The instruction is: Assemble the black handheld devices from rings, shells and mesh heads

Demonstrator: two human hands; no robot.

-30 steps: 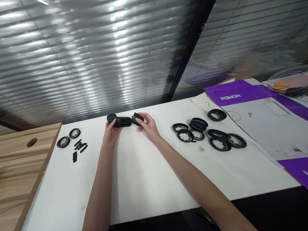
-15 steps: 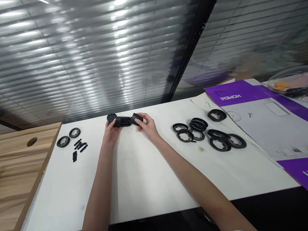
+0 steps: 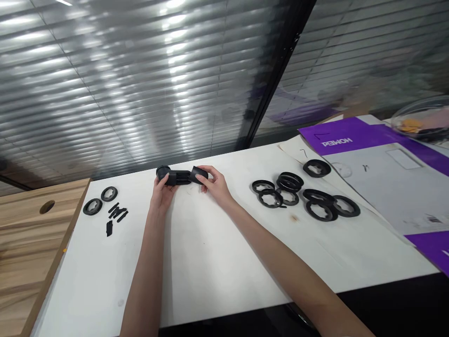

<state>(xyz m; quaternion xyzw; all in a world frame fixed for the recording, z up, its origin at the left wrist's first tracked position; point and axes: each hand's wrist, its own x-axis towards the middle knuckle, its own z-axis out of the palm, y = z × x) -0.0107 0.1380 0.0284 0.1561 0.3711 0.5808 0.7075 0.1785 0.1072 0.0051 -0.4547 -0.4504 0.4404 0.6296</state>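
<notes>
Near the back edge of the white table, my left hand is closed round a black slotted plastic part with a rounded end at its left. My right hand pinches a black cover piece between thumb and fingers. The cover piece sits tilted at the right end of the slotted part. Whether the two are joined there I cannot tell. Several small black strips lie left of my left hand, with a black ring and a second ring beyond them.
Several black rings lie in a loose group to the right, some overlapping. A purple and white box panel covers the table's right side, with a clear container behind it. Window blinds rise along the back; a wooden surface adjoins at left.
Almost nothing differs. The cover piece in my right hand has shifted very slightly against the slotted part; my left hand keeps its place.
</notes>
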